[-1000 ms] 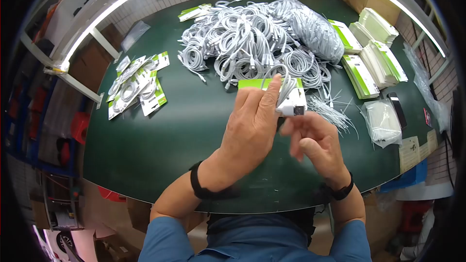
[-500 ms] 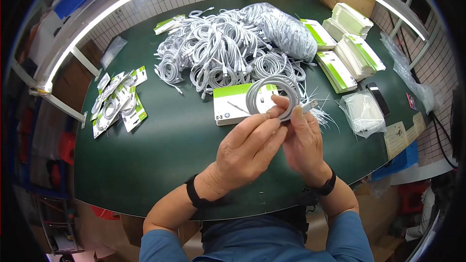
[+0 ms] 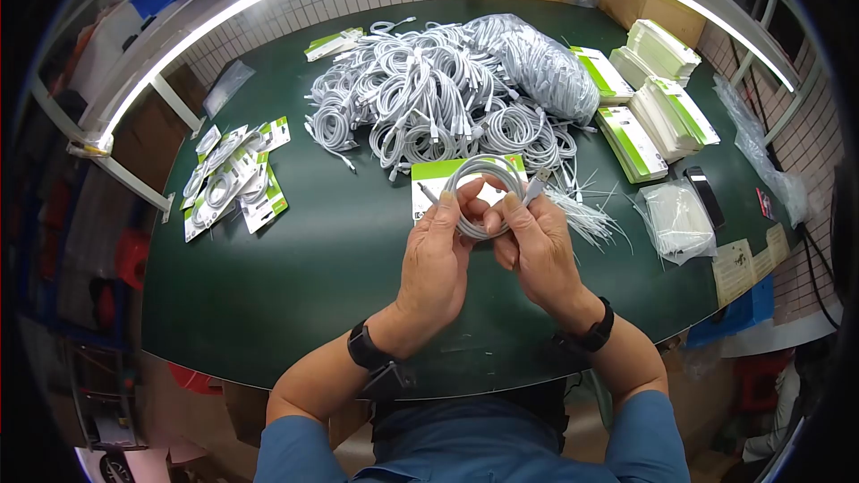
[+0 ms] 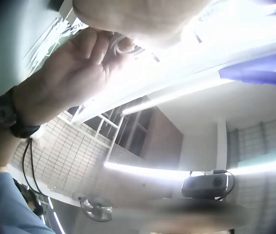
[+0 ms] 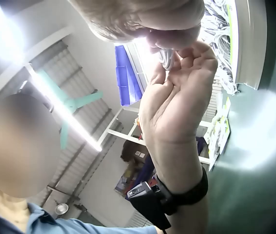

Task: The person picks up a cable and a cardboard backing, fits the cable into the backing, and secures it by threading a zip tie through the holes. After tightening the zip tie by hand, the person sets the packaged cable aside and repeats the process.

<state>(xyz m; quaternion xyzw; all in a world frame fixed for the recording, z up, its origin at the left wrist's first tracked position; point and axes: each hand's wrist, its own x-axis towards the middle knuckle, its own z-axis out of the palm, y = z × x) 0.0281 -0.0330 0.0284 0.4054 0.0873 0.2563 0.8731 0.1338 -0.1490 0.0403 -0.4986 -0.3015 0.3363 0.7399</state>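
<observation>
A coiled white USB cable is held up between both hands in the head view, its metal plug pointing up to the right. My left hand grips the left side of the coil, thumb on top. On the other side, my right hand pinches the coil near the plug, its fingers curled inside the loop. Behind the coil lies a stack of white and green packaging cards, partly covered by the hands. Both wrist views show only a small part of the coil between the fingers.
A large heap of coiled cables lies at the back, beside a bulging plastic bag. Card stacks stand at right, near a phone. Thin white ties lie right of the hands. Carded cables are piled at left.
One second ago the left hand held the coil over the cards while the right hand was free. Both hands then took the coil; the left has since shifted to its left side.
</observation>
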